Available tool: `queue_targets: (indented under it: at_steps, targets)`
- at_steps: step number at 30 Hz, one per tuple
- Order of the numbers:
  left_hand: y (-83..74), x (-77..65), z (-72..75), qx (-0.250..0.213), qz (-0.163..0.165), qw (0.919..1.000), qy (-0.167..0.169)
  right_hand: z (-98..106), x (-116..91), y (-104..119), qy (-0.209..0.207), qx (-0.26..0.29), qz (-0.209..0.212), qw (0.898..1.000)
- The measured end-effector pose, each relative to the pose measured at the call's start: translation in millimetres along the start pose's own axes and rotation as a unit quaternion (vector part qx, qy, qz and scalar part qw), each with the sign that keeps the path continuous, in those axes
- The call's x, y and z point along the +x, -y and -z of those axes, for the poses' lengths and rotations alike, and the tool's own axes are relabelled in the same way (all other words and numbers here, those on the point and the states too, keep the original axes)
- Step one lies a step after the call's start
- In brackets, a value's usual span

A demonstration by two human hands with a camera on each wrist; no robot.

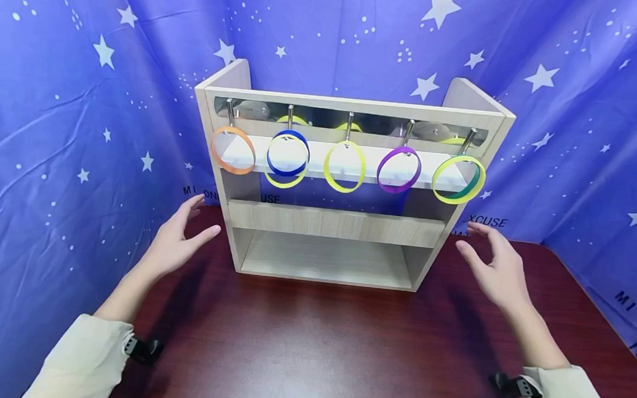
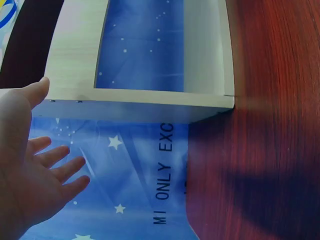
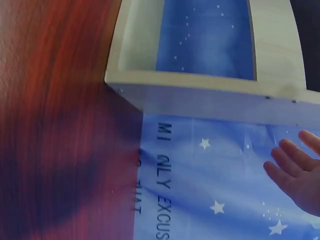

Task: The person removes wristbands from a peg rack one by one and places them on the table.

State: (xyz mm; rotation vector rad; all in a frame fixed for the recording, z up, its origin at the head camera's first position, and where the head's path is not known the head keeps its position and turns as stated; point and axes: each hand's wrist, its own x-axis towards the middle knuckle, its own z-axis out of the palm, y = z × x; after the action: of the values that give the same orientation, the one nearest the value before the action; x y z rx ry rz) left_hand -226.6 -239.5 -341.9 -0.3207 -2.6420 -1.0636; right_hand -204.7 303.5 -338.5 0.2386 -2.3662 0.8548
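A pale wooden rack (image 1: 336, 223) stands on the table, with a row of metal hooks along its top. From the hooks hang an orange ring (image 1: 237, 170), a blue ring (image 1: 287, 173) with a yellow ring (image 1: 283, 185) behind it, another yellow ring (image 1: 343, 189), a purple ring (image 1: 394, 189), and a yellow ring (image 1: 451, 200) with a green ring (image 1: 470, 188) behind. My left hand (image 1: 173, 244) is held in the air beside the rack's left side, fingers extended and holding nothing. On the other side, my right hand (image 1: 496, 270) mirrors it, also unladen and apart from the rack.
The dark red wooden table (image 1: 308, 340) spreads in front of the rack. A blue curtain (image 1: 320, 14) with white stars surrounds the back and both sides. Inside the rack are a white shelf below the hooks and a crosspiece lower down.
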Motion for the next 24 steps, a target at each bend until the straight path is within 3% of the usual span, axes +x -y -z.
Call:
queue_targets:
  at_steps: [5, 10, 17, 24]
  targets:
    - [-2.6, 1.6, -2.1, -0.034, 0.000, 0.9994, -0.005, -11, -5, 5, -0.078, 0.032, 0.015, 0.996]
    - [-6.3, 5.8, -1.6, -0.072, -0.009, 0.9971, -0.022, -17, -6, 13, -0.110, 0.069, 0.032, 0.991]
    - [-11.2, 13.1, 1.7, -0.154, 0.016, 0.9877, -0.022, -24, -4, 30, -0.096, 0.088, 0.060, 0.990]
    - [-11.7, 16.8, 5.6, -0.170, 0.044, 0.9844, -0.001, -32, -3, 45, -0.056, 0.138, 0.074, 0.986]
